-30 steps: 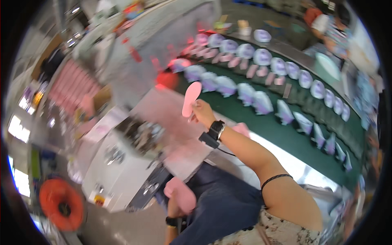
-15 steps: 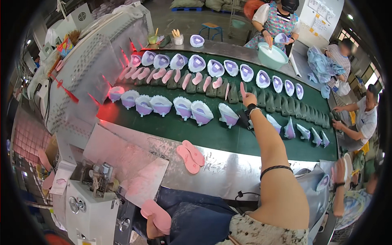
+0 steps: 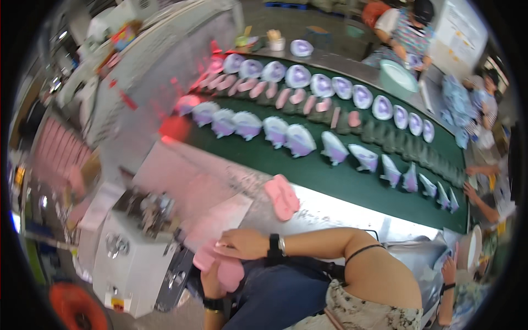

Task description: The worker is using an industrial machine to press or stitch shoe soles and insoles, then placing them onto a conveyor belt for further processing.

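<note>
Two grips meet at the held pink insoles (image 3: 230,274) in the head view. The left grip (image 3: 211,281) is closed around their near side, thumb and palm against them, so they rise just above it and to its right. The right grip (image 3: 245,243) comes in from the right, its fingers laid over the upper end of the same insoles; whether it is pinching one cannot be told. Beyond the right grip and slightly right, loose pink insoles (image 3: 282,198) lie on the metal desk (image 3: 330,217), apart from both grips. Left of the left grip stands a white machine (image 3: 129,264). Farther beyond both grips runs a green belt (image 3: 234,147), bearing purple-and-white shoe uppers (image 3: 300,141) in two rows, with dark forms (image 3: 388,137) between them, pink pieces (image 3: 282,98) lying on some.
</note>
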`<move>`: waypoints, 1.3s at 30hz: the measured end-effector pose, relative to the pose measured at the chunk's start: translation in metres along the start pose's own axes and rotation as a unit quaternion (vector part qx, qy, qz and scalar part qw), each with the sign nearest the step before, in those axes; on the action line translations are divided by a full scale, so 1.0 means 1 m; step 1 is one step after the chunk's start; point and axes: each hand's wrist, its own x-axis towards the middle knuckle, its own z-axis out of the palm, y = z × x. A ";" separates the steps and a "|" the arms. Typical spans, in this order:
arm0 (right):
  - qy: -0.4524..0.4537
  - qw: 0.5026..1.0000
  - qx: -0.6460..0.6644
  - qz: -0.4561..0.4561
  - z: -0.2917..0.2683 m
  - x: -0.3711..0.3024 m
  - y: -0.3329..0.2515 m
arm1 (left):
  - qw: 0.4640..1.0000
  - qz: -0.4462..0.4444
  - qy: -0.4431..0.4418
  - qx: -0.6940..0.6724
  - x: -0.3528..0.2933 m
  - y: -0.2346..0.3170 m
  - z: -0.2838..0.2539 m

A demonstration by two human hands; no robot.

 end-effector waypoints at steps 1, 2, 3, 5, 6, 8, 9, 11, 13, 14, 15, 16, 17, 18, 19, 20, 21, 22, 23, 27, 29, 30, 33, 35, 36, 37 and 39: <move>0.023 0.999 0.025 0.012 0.015 0.003 -0.007 | 0.997 0.067 0.002 0.031 -0.004 0.014 0.012; 0.041 0.998 0.053 0.022 0.032 0.006 -0.012 | 0.997 0.063 0.032 -0.007 0.000 0.009 0.003; 0.058 0.994 0.082 0.035 0.050 0.007 -0.016 | 0.996 0.009 0.081 -0.036 0.004 0.010 -0.010; -0.013 0.942 0.273 0.193 0.064 0.023 -0.003 | 0.994 -0.051 -0.001 -0.100 0.003 0.014 -0.028; -0.016 0.935 0.274 0.226 0.060 0.035 -0.003 | 0.992 -0.046 -0.010 -0.117 0.002 0.011 -0.034; 0.053 0.943 0.260 0.200 0.056 0.067 0.014 | 0.987 -0.062 0.008 -0.147 -0.015 0.012 -0.045; 0.127 0.950 0.249 0.141 0.065 0.085 0.036 | 0.980 -0.059 0.009 -0.188 -0.018 0.010 -0.049; 0.137 0.959 0.222 0.108 0.068 0.125 0.067 | 0.979 -0.086 -0.007 -0.185 -0.027 0.004 -0.061; 0.140 0.970 0.174 0.101 0.066 0.161 0.058 | 0.978 -0.101 -0.017 -0.180 -0.036 0.001 -0.068; 0.144 0.973 0.148 0.099 0.066 0.174 0.051 | 0.979 -0.104 -0.021 -0.173 -0.039 0.001 -0.070; 0.160 0.973 0.143 0.084 0.069 0.185 0.058 | 0.980 -0.108 -0.030 -0.164 -0.039 0.002 -0.069; 0.182 0.971 0.136 0.072 0.075 0.194 0.075 | 0.979 -0.104 -0.033 -0.169 -0.038 0.003 -0.066; 0.200 0.969 0.130 0.059 0.077 0.200 0.086 | 0.979 -0.100 -0.034 -0.176 -0.037 0.004 -0.065; 0.158 0.980 0.080 0.090 0.073 0.201 0.072 | 0.977 -0.090 -0.024 -0.190 -0.040 0.002 -0.067; 0.112 0.986 0.029 0.117 0.059 0.196 0.042 | 0.976 -0.092 -0.010 -0.198 -0.044 -0.001 -0.072; 0.074 0.986 -0.026 0.147 0.045 0.191 0.026 | 0.975 -0.098 -0.005 -0.201 -0.046 -0.002 -0.076; 0.121 0.984 -0.093 0.093 0.039 0.190 0.026 | 0.974 -0.106 0.000 -0.201 -0.047 -0.002 -0.079; 0.166 0.973 -0.159 0.037 0.034 0.190 0.027 | 0.974 -0.096 0.007 -0.203 -0.049 -0.004 -0.082; 0.208 0.952 -0.223 -0.020 0.030 0.191 0.027 | 0.975 -0.086 0.014 -0.207 -0.050 -0.008 -0.084; 0.206 0.964 -0.158 0.054 0.042 0.210 0.039 | 0.978 -0.079 0.039 -0.191 -0.046 -0.034 -0.110; 0.164 0.975 0.001 0.153 0.058 0.226 0.046 | 0.978 -0.087 0.079 -0.171 -0.055 -0.015 -0.097; 0.155 0.970 0.052 0.178 0.067 0.237 0.053 | 0.978 -0.091 0.101 -0.159 -0.058 -0.007 -0.093; 0.200 0.946 0.147 0.206 0.071 0.256 0.075 | 0.979 -0.097 0.103 -0.148 -0.053 -0.002 -0.085; 0.322 0.924 0.131 0.158 0.053 0.251 0.087 | 0.996 -0.034 0.078 0.022 -0.028 -0.046 -0.122; 0.265 0.937 0.154 0.167 0.038 0.238 0.058 | 0.991 0.034 0.045 0.125 -0.027 -0.058 -0.137; 0.274 0.919 0.238 0.155 0.022 0.224 0.064 | 0.967 0.108 0.006 0.229 -0.018 -0.066 -0.144; 0.295 0.864 0.389 0.118 -0.016 0.190 0.089 | 0.949 0.176 -0.097 0.243 -0.014 -0.051 -0.122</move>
